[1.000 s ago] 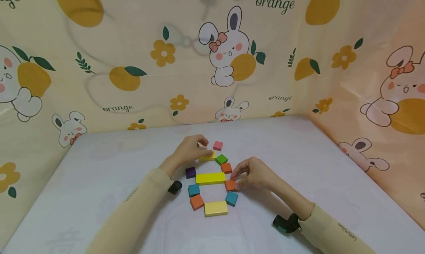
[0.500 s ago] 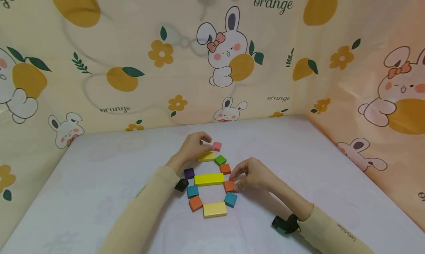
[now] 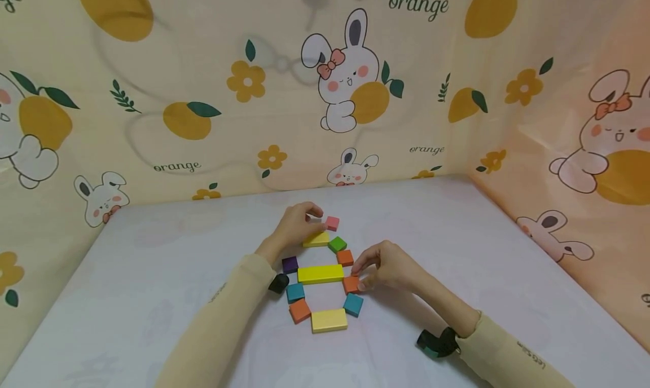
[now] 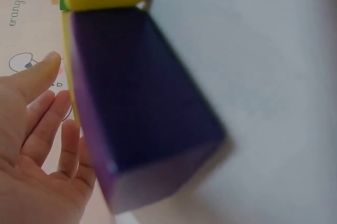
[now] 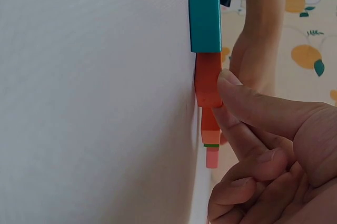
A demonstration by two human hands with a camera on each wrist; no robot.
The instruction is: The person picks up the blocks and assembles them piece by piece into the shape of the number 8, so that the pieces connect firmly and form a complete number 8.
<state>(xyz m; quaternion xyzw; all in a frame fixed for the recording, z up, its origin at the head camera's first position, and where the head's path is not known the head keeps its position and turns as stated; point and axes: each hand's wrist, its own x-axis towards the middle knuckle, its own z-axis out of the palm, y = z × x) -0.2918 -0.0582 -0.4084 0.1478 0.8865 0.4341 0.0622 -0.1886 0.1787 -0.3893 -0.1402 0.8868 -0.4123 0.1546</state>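
Observation:
My left hand [image 3: 298, 225] is over the far end of a ring of wooden blocks, fingers loosely bent, thumb tip right at a pink block [image 3: 332, 223]. A pale yellow block [image 3: 316, 240] lies just below that hand, a green block [image 3: 337, 244] beside it. In the left wrist view a purple block [image 4: 137, 97] fills the middle, hiding part of the fingers. My right hand [image 3: 391, 267] pinches an orange block [image 5: 208, 79] with thumb and index finger on the ring's right side. That block sits between a teal block [image 5: 205, 22] and another orange block [image 3: 345, 258].
A long yellow block [image 3: 320, 274] crosses the ring's middle. On its left stand a teal block [image 3: 295, 292] and an orange block [image 3: 300, 311]; a pale yellow block [image 3: 329, 321] closes the near end. A printed cloth wall [image 3: 284, 123] rises behind the white table [image 3: 152, 298].
My left hand has shifted slightly right and away from me, from over the pale yellow block to beside the pink one. The right hand stays at the orange block.

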